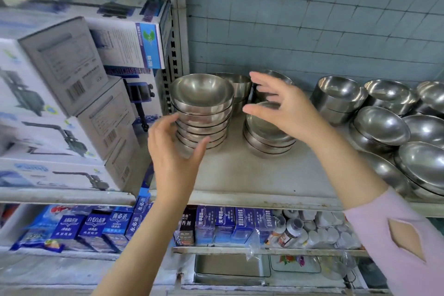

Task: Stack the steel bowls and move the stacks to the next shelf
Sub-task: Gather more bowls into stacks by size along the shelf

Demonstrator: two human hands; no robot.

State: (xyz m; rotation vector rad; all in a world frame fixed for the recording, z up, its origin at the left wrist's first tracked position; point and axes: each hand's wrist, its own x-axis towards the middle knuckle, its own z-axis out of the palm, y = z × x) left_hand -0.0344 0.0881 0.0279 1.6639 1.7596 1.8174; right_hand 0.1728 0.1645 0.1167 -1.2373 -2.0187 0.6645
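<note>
While the tall stack of steel bowls stands at the left end of the shelf, just beside the slotted upright, it is cupped low down by the left grip. The fingers are curled round its left side and the thumb is laid across the front of the lowest bowls. The right grip is held wide open above the short stack, with fingers spread and thumb out, and nothing is held in it. Whether the thumb touches the top bowl's rim cannot be told. The short stack is set right of the tall one, apart from it. A back stack is seen behind the two, near the tiled wall. Further right, loose bowls are crowded together, some nested in pairs. A pink sleeve is worn on the right forearm. Pump boxes are piled on the neighbouring shelf to the left, and blue cartons are lined up on the level below.
</note>
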